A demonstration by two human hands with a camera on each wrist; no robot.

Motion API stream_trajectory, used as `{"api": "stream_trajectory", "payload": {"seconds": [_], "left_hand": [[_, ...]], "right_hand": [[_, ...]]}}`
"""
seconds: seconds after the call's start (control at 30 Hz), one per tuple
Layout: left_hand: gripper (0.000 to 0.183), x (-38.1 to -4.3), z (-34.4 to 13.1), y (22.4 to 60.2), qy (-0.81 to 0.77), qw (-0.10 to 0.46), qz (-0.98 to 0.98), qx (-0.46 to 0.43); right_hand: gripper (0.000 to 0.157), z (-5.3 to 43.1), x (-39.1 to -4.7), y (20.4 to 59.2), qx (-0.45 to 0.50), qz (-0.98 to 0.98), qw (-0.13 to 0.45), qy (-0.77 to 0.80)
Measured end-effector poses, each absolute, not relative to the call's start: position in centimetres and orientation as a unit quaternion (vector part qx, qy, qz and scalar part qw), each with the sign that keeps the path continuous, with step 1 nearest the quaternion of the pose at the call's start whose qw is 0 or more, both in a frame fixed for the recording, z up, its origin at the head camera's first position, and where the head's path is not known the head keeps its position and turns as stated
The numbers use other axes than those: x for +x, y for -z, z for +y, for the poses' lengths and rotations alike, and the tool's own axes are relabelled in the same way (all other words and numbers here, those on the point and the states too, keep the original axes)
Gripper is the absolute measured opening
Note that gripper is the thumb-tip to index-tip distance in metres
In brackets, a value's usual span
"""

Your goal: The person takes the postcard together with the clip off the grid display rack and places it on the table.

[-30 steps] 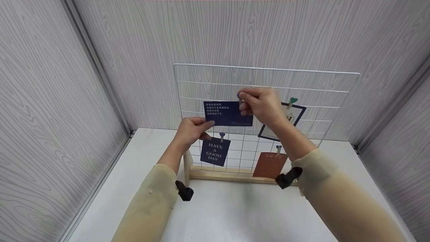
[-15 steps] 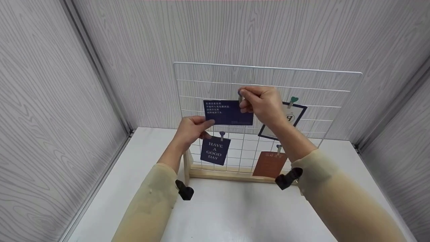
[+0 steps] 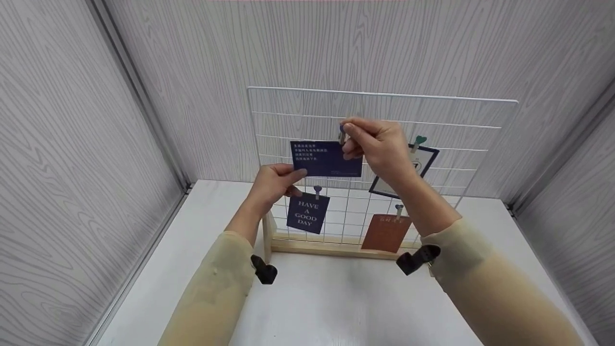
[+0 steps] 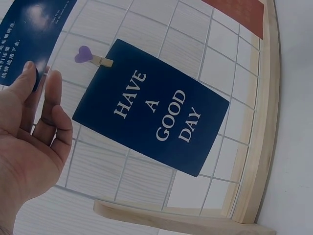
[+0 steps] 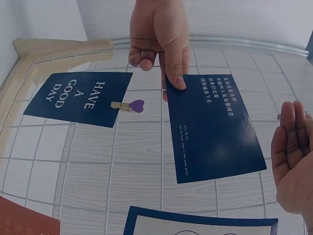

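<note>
Between thumb and fingers, my left hand (image 3: 275,186) pinches the lower left corner of a dark blue card (image 3: 322,161) with white print, held in front of a white wire grid (image 3: 384,94). My right hand (image 3: 382,146) pinches a small wooden clothespin (image 3: 342,135) with a purple heart at the card's top edge. In the right wrist view the card (image 5: 215,132) appears apart from the right hand (image 5: 296,161), whose fingers mostly hide the clothespin. Below the left hand hangs a "HAVE A GOOD DAY" card (image 4: 151,107), clipped by another purple-heart clothespin (image 4: 95,58).
A blue-bordered white card (image 3: 427,161) hangs from a green-heart clothespin (image 3: 420,140), partly behind the right wrist. Lower down hangs an orange-brown card (image 3: 386,234). The grid stands in a wooden base (image 3: 331,251) on a white table (image 3: 312,298), before a wood-grain panel (image 3: 307,43).
My right hand has risen slightly with the clothespin, relative to the card's top edge. The left hand and its card stay almost still. The head view has shifted a little.
</note>
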State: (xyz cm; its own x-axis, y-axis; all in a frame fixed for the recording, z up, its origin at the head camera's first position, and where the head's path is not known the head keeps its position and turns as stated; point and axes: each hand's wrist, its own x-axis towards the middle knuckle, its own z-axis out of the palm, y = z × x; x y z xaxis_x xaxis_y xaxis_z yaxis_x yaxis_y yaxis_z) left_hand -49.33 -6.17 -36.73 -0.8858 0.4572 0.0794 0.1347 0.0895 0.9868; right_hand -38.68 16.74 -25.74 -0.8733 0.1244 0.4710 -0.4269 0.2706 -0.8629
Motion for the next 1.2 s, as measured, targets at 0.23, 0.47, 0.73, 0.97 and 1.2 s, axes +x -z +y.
{"api": "stream_trajectory", "payload": {"seconds": [0.23, 0.47, 0.73, 0.97, 1.2], "left_hand": [[0.024, -49.2, -6.1, 36.6, -0.647, 0.129, 0.725, 0.195], [0.024, -49.0, -6.0, 36.6, -0.661, 0.131, 0.714, 0.19], [0.024, -48.9, -6.0, 37.0, -0.684, 0.124, 0.696, 0.182], [0.025, -48.9, -6.5, 37.0, -0.708, 0.119, 0.676, 0.164], [0.026, -48.6, -7.0, 36.5, -0.708, 0.118, 0.675, 0.169]], "right_hand": [[0.021, 17.1, -37.6, 25.9, 0.12, -0.764, 0.247, -0.584], [0.021, 18.1, -37.0, 26.6, 0.114, -0.758, 0.241, -0.595], [0.019, 19.2, -36.7, 27.8, 0.103, -0.753, 0.233, -0.606], [0.023, 20.1, -36.3, 28.6, 0.084, -0.763, 0.228, -0.599], [0.022, 20.9, -35.9, 29.3, 0.081, -0.762, 0.236, -0.598]]}}
